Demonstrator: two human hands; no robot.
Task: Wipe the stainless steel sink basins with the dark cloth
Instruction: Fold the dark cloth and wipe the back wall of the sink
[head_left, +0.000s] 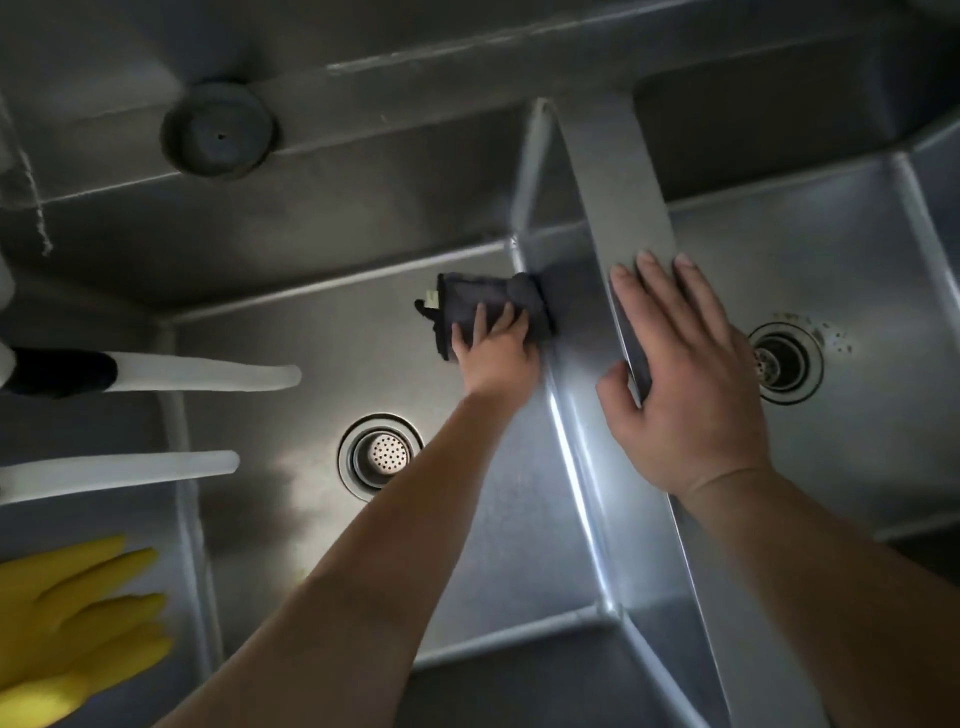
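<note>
The dark cloth lies bunched in the far right corner of the left steel basin, against the wall of the divider. My left hand presses on it with fingers spread flat over the fabric. My right hand rests flat on top of the divider between the two basins, thumb hanging over the left side and fingers straight. The right basin lies beyond that hand.
A perforated drain strainer sits in the left basin floor, and an open drain in the right one. Two white spouts reach in from the left. A yellow rubber glove lies at lower left. A round grey cap sits on the back ledge.
</note>
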